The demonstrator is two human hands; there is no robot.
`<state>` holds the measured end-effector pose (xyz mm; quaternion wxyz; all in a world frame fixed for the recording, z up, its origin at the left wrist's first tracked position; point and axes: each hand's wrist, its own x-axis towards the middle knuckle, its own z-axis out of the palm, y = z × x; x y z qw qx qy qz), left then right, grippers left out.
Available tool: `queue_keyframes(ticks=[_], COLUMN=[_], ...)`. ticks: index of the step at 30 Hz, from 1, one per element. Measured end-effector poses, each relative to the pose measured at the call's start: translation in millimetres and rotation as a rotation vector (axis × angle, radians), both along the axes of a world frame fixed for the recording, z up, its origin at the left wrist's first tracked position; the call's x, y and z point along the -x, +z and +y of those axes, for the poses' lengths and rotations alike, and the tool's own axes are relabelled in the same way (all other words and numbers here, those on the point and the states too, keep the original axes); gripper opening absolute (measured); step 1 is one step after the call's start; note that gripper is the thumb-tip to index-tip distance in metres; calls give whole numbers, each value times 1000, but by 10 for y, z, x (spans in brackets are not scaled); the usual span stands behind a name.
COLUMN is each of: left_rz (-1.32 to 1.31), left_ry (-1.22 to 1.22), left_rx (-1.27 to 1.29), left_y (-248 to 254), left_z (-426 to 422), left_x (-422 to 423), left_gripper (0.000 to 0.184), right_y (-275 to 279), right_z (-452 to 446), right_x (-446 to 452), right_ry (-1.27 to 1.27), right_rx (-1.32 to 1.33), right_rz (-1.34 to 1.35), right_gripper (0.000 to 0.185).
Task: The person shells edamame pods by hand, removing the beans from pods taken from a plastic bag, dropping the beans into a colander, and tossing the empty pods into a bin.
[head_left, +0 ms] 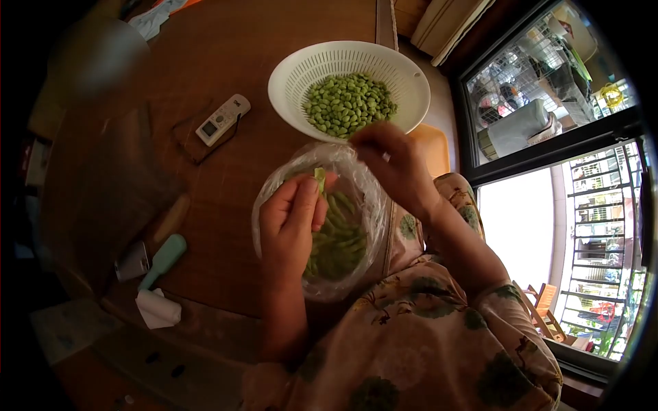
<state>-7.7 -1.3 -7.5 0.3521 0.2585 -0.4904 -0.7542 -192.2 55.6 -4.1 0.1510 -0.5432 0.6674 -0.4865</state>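
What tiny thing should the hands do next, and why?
I'd probably move the right hand over to the green pod to check whether it's empty. The left hand pinches that pod above the plastic bag of pods, while the right hand is apart from it, near the white basket of green beans. Blur hides whether the right hand holds anything.
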Motion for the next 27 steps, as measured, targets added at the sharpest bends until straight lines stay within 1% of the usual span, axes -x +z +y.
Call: queue_keyframes(ticks=[2, 4, 5, 8, 10, 13, 14, 16, 17, 20, 23, 26, 27], left_rz=[12, 21, 21, 16, 7, -281, -282, -285, -325, -345, -449, -395, -353], left_ry=[4, 8, 10, 8, -17, 104, 120, 150, 170, 186, 159, 127, 140], left_rx=[-5, 1, -5, -14, -6, 469, 553, 719, 807, 965, 1022, 747, 684], left_y=[-7, -4, 10, 52, 60, 49, 15, -34, -12, 19, 49, 10, -1], left_z=[4, 13, 22, 36, 22, 52, 39, -5, -12, -30, -17, 41, 48], left_x=[13, 35, 43, 38, 19, 34, 33, 32, 15, 6, -9, -4, 3], left_gripper=[24, 26, 28, 31, 31, 27, 25, 21, 15, 13, 11, 11, 13], right_y=[40, 125, 96, 131, 212, 156, 125, 132, 137, 154, 229, 196, 180], right_z=[83, 144, 134, 137, 158, 146, 138, 153, 159, 156, 171, 181, 182], right_x=[-187, -266, -312, -354, -388, -375, -372, -420, -438, -443, -394, -412, -425], right_ry=[202, 304, 338, 315, 269, 167, 128, 121, 118, 119, 186, 190, 200], right_rx=[-151, -374, -302, -262, -244, -174, -145, -106, -87, -102, -232, -162, -146], right_rz=[-567, -755, -731, -876, -856, -807, -788, -665, -603, -663, -961, -1085, -1071], right_gripper=[11, 18, 17, 16, 14, 11, 10, 9, 9, 6, 3, 2, 2])
